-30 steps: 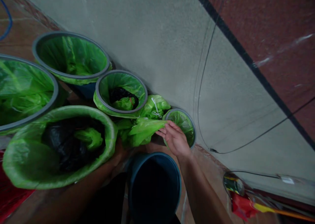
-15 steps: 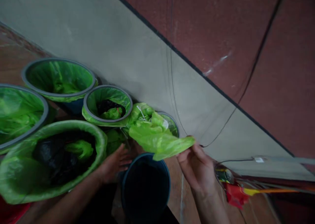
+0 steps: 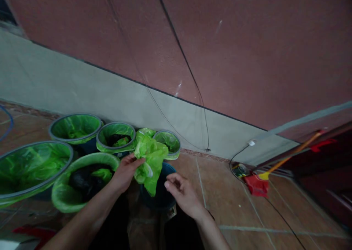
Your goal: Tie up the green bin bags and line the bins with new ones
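My left hand (image 3: 128, 171) is closed on a crumpled green plastic bag (image 3: 152, 154), pinching it at its left edge. The bag hangs over the mouth of a dark blue bin (image 3: 161, 198) standing between my legs. Just right of the bag, my right hand (image 3: 184, 194) is over the bin's right rim, its fingers curled in toward the thumb. I see nothing between those fingers, and a small gap separates them from the bag. Behind the bag is a small grey-rimmed bin (image 3: 176, 147) with a green liner.
Several bins with green liners stand at left, among them a pale green bin (image 3: 62, 191) holding a black bag (image 3: 85, 180). Wires run down the red and grey wall (image 3: 233, 59). A red broom head (image 3: 256, 185) with a yellow-orange handle lies right on the tiled floor (image 3: 220, 195).
My left hand has taken hold of the green bag, which now hangs lower over the bin. My right hand has let go of the bag's end. The view has shifted and tilted.
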Demonstrator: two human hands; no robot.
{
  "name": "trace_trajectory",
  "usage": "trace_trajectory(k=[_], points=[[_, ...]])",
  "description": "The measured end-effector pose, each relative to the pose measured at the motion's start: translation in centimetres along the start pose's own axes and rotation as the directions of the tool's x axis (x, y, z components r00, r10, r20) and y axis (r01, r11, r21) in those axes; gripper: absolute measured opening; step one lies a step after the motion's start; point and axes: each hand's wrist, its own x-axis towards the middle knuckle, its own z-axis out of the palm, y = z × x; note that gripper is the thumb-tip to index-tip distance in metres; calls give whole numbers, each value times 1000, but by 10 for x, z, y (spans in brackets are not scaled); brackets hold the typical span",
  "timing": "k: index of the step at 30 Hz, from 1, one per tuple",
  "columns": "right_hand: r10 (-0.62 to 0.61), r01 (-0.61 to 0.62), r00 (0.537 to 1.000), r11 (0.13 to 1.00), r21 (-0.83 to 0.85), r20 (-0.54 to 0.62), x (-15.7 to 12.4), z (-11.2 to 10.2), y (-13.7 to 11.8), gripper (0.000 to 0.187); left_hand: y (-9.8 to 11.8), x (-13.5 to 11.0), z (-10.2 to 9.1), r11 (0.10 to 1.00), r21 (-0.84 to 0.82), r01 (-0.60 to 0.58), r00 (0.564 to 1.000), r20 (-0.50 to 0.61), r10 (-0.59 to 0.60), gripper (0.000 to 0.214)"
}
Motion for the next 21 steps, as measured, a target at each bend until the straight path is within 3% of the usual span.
trace_trajectory(k=[2, 4, 7, 10, 13, 16, 21], points=[[-82, 71, 977, 996, -59, -195, -8, 14, -9, 49, 2, -25, 9, 999, 25, -40, 999, 19, 39, 45], [-177, 144, 946, 980, -137, -273, -12, 32, -16, 59, 3, -48, 20, 998, 40, -43, 998, 55, 41, 49], [-217, 186, 910, 975, -121, -354, -13, 47, -16, 20, 3, -74, 27, 995, 91, -38, 993, 113, 27, 55], [-171, 242, 860, 966, 89, -482, -18, 33, -2, 28, 0, -84, 14, 971, 220, -91, 994, 78, 75, 59], [-107, 285, 751, 943, 173, -651, -28, 0, 16, 34, -7, -78, -14, 874, 446, -193, 960, -99, 263, 47], [-15, 328, 613, 914, 237, -790, -42, -29, 30, 35, -14, -68, -40, 766, 619, -171, 854, -295, 429, 30], [115, 405, 397, 868, 286, -910, -63, -56, 52, 30, -13, -62, -55, 815, 550, -183, 739, -470, 483, 26]])
